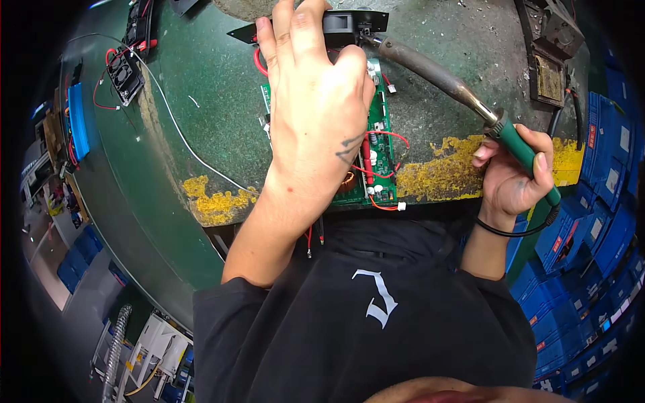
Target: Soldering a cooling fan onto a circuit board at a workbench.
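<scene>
My right hand [514, 178] is closed round the green handle of a soldering iron [433, 77]. Its long, dark metal barrel reaches up and left, and the tip meets or nearly meets small terminals on a black panel [346, 25] at the far side. With fingers bent over that panel, my left hand [316, 101] grips it; the thumb and fingertips are partly hidden. Beneath this hand and forearm lies a green circuit board [384, 161], largely covered. Red wires [402, 140] with white plugs run from the board.
A small black fan [126, 75] lies at the left, near a thin white wire [178, 124]. A metal iron stand [549, 74] occupies the far right. Blue bins [605, 154] are stacked beyond the bench's right side. Worn yellow paint [440, 171] marks the bench's near edge.
</scene>
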`<state>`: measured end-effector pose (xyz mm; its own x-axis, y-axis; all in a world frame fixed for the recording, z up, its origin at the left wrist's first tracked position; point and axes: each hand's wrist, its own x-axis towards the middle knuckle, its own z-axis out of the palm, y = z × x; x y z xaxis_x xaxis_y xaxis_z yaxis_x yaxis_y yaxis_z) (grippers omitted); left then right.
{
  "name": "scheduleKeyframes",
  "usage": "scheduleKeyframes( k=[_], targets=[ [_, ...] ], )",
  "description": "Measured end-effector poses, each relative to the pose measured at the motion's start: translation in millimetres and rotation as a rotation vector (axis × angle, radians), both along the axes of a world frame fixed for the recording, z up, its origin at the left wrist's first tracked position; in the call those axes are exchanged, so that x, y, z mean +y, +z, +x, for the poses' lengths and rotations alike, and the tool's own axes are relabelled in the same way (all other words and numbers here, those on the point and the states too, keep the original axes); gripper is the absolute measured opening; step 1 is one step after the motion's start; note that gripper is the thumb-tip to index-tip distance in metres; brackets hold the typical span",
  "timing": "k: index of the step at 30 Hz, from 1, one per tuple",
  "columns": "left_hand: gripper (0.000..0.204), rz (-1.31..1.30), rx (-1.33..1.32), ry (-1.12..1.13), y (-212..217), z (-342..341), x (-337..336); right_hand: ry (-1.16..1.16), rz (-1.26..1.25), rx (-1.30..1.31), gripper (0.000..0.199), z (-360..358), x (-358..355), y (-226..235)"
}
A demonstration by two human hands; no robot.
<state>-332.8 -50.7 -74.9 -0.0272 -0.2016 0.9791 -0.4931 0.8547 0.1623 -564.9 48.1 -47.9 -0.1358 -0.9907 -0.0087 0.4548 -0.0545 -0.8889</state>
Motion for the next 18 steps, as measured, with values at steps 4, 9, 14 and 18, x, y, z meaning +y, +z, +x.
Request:
scheduleKeyframes(
  k=[4, 9, 14, 18],
  targets=[
    [0.02, -0.038, 0.002, 0.027, -3.9, 0.7, 1.2, -0.01, -0.01, 0.026, 0.042, 1.2, 1.3, -1.4],
    [0.02, -0.025, 0.016, 0.012, -12.5, 1.7, 0.2, -0.014, 0.019, 0.029, 0.042, 1.5, 2.9, 0.2],
    [0.02, -0.042, 0.038, 0.008, 6.7, -3.5, -0.6, -0.024, 0.05, -0.007, 0.042, 2.1, 1.3, 0.9],
    [0.02, 0.374, -0.305, 0.179, 57.1, -3.3, 28.0, -0.021, 0.068, 0.025, 0.043, 0.7, 0.6, 1.4]
  ],
)
